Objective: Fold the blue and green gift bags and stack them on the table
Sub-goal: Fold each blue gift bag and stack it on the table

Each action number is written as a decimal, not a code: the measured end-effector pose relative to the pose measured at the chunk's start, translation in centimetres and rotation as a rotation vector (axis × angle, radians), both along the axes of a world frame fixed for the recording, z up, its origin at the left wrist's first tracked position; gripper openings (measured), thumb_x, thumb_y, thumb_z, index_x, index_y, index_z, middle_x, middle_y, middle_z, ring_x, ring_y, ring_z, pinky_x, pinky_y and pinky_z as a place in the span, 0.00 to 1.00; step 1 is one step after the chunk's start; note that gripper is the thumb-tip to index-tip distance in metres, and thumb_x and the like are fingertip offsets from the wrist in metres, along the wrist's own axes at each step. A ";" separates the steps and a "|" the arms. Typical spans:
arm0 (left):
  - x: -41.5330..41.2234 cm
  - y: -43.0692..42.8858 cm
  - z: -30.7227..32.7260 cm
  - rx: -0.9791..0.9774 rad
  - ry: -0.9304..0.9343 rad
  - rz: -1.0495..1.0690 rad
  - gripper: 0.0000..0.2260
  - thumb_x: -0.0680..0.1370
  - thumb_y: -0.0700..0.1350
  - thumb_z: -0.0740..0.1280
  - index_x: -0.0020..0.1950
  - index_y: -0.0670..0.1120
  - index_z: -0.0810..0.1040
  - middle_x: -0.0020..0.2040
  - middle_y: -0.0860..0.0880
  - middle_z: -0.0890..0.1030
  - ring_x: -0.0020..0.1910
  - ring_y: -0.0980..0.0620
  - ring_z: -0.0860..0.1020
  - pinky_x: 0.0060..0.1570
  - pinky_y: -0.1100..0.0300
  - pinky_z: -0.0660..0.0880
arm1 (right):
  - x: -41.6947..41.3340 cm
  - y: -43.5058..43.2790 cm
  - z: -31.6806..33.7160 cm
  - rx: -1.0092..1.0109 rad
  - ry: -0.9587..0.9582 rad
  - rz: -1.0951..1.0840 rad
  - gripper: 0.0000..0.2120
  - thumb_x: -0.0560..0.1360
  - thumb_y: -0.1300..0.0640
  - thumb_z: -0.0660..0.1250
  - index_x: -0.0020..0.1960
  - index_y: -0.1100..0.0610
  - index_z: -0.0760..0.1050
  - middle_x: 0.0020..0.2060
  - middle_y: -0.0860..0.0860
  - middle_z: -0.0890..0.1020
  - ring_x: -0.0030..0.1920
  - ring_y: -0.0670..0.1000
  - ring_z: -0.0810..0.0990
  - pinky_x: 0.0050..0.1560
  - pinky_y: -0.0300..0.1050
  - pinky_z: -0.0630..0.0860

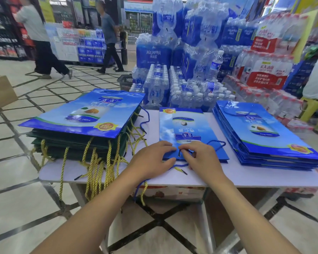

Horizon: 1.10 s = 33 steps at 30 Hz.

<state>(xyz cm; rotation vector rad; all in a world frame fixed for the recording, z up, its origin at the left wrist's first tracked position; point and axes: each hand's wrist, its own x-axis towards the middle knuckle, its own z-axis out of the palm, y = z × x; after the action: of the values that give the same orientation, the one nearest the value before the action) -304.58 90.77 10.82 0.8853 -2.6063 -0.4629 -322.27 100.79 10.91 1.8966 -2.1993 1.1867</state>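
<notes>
A flat blue gift bag (184,129) lies in the middle of the white table (264,177), its handle end toward me. My left hand (151,160) rests on its near left corner, fingers bent over the edge. My right hand (200,156) pinches the blue cord at the bag's handle hole. On the left stands a pile of green bags (77,145) with yellow cords hanging over the edge, and one blue bag (86,112) lies on top. A stack of folded blue bags (262,132) sits on the right.
Shrink-wrapped packs of water bottles (182,70) are piled right behind the table. A cardboard box (0,90) stands on the floor at far left. Two people walk in the aisle (42,37), and a person sits on a yellow stool (316,77) at right.
</notes>
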 end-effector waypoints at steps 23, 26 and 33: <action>-0.1 -0.2 -0.4 -0.001 0.024 -0.019 0.18 0.85 0.57 0.58 0.73 0.57 0.77 0.74 0.60 0.74 0.75 0.60 0.68 0.68 0.54 0.72 | 0.9 0.5 -0.3 -0.040 0.244 -0.104 0.13 0.81 0.47 0.66 0.64 0.43 0.80 0.51 0.41 0.86 0.48 0.46 0.84 0.40 0.36 0.74; -0.1 -0.1 -0.4 0.002 0.051 -0.019 0.17 0.86 0.55 0.57 0.70 0.56 0.79 0.71 0.58 0.78 0.73 0.58 0.71 0.67 0.54 0.73 | 1.1 0.7 -0.2 -0.022 0.224 -0.081 0.15 0.82 0.46 0.64 0.68 0.42 0.77 0.49 0.42 0.86 0.45 0.46 0.83 0.39 0.39 0.76; 0.3 -0.1 -0.1 0.017 0.154 0.036 0.15 0.87 0.55 0.55 0.49 0.53 0.78 0.42 0.55 0.81 0.42 0.55 0.77 0.43 0.50 0.75 | 0.9 1.2 0.2 -0.338 0.097 -0.047 0.07 0.79 0.57 0.70 0.56 0.52 0.81 0.47 0.45 0.79 0.32 0.43 0.76 0.33 0.39 0.75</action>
<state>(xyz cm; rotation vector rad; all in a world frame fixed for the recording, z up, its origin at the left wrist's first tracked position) -304.27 90.69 10.74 0.8655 -2.4465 -0.5232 -321.36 101.99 11.10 1.7178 -1.8436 1.3274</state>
